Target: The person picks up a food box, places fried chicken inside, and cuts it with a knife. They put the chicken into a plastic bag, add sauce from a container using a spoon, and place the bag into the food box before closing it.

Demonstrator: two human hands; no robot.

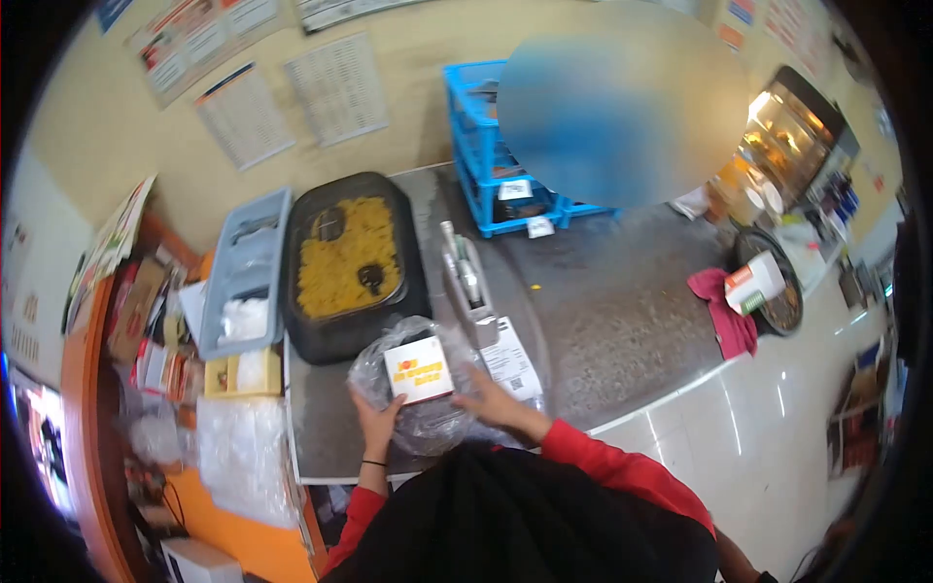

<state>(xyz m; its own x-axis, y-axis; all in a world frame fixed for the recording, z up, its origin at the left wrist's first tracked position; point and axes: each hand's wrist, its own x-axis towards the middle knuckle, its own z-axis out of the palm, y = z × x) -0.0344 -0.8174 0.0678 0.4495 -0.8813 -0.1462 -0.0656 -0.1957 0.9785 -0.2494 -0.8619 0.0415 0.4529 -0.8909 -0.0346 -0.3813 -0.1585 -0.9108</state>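
Note:
A small white cardboard box (414,361) with orange and yellow lettering lies in a crumpled clear plastic bag (428,433) at the counter's near edge. My left hand (376,420) is closed on the bag at the box's lower left corner, the thumb by the box's edge. To the right of the box, my right hand (494,400) has thumb and fingers apart, close to the bag's side. A printed receipt (509,361) lies just beyond that hand. Behind the bag stands a large black pan (352,344) of yellow rice under a clear cover.
A grey holder (472,316) with slim items stands right of the pan. Blue crates (476,146) are stacked at the back beside a blurred person. A blue tray (275,219) and plastic packets (243,447) lie left. Farther right are a red cloth (724,321) and a round pan (785,309).

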